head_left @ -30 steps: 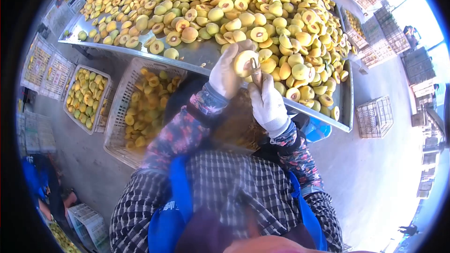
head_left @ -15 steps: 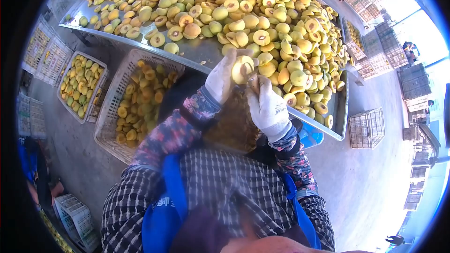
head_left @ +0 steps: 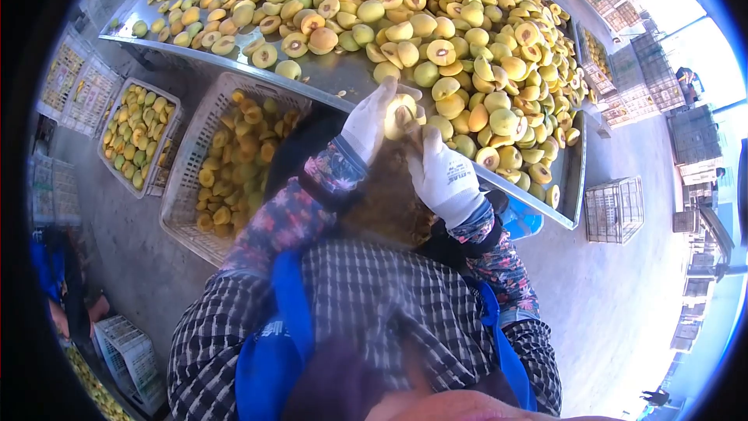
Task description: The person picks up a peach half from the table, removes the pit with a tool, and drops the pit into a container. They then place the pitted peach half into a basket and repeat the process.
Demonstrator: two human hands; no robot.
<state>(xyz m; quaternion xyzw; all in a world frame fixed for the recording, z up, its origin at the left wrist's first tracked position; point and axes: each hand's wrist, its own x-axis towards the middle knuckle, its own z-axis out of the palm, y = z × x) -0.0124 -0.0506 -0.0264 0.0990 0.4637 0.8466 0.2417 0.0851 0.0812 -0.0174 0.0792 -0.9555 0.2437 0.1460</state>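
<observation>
My left hand (head_left: pixel 369 122), in a white glove, grips a halved yellow peach (head_left: pixel 400 114) with its cut face turned up. Close against the fruit's right side is my right hand (head_left: pixel 446 177), also gloved, its fingers pinched together. Whatever lies between those fingers is too small and blurred to name. Both hands are just off the near edge of a metal table (head_left: pixel 331 78) heaped with peach halves (head_left: pixel 499 70). Many halves show a brown hollow or pit. Below the hands is a blurred brownish container (head_left: pixel 382 203).
Left of my arms stands a crate of peach halves (head_left: pixel 179 195), with another full crate (head_left: pixel 139 136) beyond. An upturned-looking crate (head_left: pixel 615 210) sits on the floor at right. Another person (head_left: pixel 70 288) is at the left edge. Stacked crates (head_left: pixel 631 86) stand at back right.
The view has shifted slightly. Both hands stay at the peach half, which has tilted a little; the right fingers have moved slightly at its edge.
</observation>
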